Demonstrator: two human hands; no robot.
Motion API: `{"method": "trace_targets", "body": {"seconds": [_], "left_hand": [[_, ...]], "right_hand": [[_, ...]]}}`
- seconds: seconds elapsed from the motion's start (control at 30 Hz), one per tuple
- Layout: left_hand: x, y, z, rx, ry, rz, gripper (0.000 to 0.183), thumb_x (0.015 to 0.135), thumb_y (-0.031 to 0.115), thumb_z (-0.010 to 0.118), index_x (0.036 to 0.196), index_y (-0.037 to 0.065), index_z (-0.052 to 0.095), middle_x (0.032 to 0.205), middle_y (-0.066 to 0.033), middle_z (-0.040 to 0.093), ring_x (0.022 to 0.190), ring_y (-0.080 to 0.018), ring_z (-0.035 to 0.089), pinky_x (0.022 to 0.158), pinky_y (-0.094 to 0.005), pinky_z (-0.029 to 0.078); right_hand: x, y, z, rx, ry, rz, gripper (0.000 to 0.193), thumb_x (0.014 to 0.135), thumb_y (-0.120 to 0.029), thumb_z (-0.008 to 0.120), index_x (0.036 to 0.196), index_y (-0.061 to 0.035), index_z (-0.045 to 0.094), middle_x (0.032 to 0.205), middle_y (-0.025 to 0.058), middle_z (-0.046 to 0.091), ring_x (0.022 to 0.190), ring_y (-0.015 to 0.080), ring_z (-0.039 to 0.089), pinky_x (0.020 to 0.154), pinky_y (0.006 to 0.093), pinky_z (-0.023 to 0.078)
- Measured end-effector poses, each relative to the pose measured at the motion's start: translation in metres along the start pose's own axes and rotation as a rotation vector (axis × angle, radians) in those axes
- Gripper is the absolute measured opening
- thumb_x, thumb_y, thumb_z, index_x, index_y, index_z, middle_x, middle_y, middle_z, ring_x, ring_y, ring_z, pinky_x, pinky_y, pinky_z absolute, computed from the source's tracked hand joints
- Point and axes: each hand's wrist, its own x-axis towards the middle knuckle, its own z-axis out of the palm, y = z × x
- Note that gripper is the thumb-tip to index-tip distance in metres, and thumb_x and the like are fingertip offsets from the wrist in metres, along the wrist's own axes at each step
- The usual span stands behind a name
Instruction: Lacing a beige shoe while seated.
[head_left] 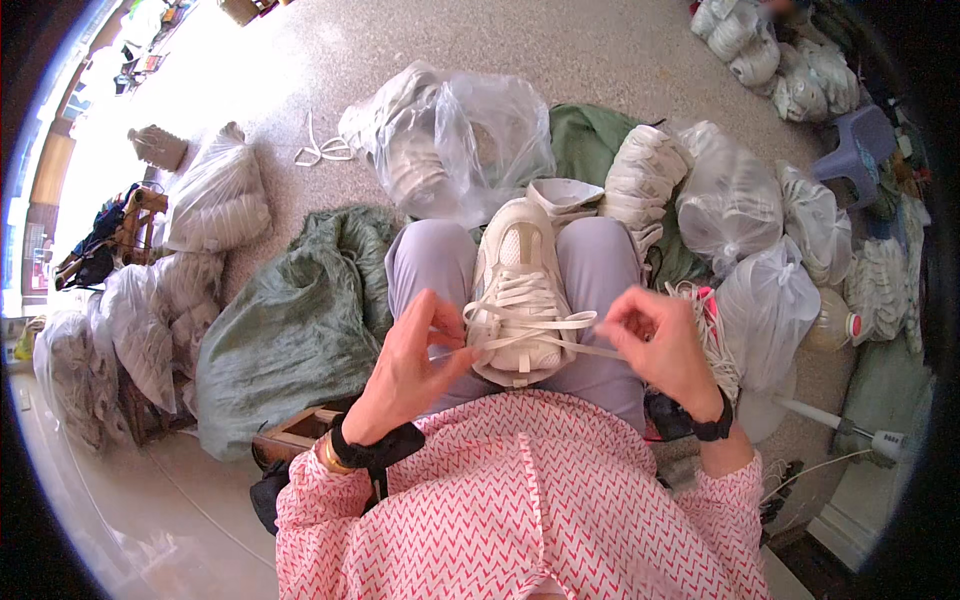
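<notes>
A cream-white sneaker (517,243) rests between my knees, toe pointing away from me. Its flat white shoelace (545,322) is threaded up the front, with a loop and loose ends lying across the tongue. On the left side of the shoe, my left hand (418,345) has thumb and fingers drawn together at the lace. My right hand (660,340), off the shoe's right side, pinches a lace end stretched out toward it. The exact grip of the left fingertips is partly hidden.
Clear plastic bags of shoes (490,130) stand ahead, with more bags (730,190) at the right. Stacked pale shoes (645,180) lie past my right knee. A green cloth sack (290,320) sits left. A purple stool (858,150) and loose white laces (324,150) are farther off.
</notes>
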Motion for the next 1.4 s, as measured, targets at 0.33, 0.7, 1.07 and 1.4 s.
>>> {"method": "trace_targets", "body": {"seconds": [0.33, 0.7, 1.07, 1.4], "left_hand": [[-0.012, 0.025, 0.001, 0.341, -0.006, 0.094, 0.013, 0.089, -0.004, 0.067, 0.095, 0.001, 0.057, 0.083, -0.0126, 0.057, 0.072, -0.0306, 0.059, 0.064, -0.0389, 0.048], [-0.016, 0.023, -0.027, 0.625, -0.007, 0.22, 0.012, 0.085, -0.002, 0.072, 0.088, 0.002, 0.061, 0.079, -0.0122, 0.058, 0.078, -0.0337, 0.058, 0.069, -0.0437, 0.047], [-0.05, 0.006, -0.08, 0.626, 0.023, -0.019, 0.011, 0.085, -0.001, 0.072, 0.088, -0.001, 0.062, 0.081, -0.0109, 0.064, 0.079, -0.0288, 0.062, 0.07, -0.0393, 0.049], [-0.06, 0.027, -0.109, 0.597, 0.023, -0.177, 0.012, 0.086, 0.001, 0.071, 0.087, 0.0, 0.06, 0.077, -0.0101, 0.063, 0.073, -0.0254, 0.061, 0.063, -0.0375, 0.046]], "right_hand": [[-0.022, 0.003, 0.024, -0.174, 0.087, -0.225, 0.014, 0.09, -0.003, 0.071, 0.104, -0.0024, 0.067, 0.094, 0.0165, 0.072, 0.085, 0.0378, 0.071, 0.072, 0.0431, 0.056], [-0.028, 0.015, -0.001, -0.308, 0.228, -0.244, 0.011, 0.09, -0.002, 0.072, 0.101, -0.003, 0.071, 0.092, 0.0144, 0.071, 0.083, 0.0344, 0.071, 0.072, 0.0414, 0.056], [-0.047, 0.064, -0.04, -0.267, 0.258, -0.048, 0.011, 0.089, 0.001, 0.07, 0.1, 0.0017, 0.073, 0.095, 0.0163, 0.075, 0.083, 0.0322, 0.072, 0.073, 0.0375, 0.054], [-0.049, 0.076, -0.053, -0.283, 0.171, 0.003, 0.012, 0.09, -0.004, 0.07, 0.099, 0.0039, 0.071, 0.088, 0.0157, 0.073, 0.078, 0.0296, 0.072, 0.071, 0.0378, 0.054]]}}
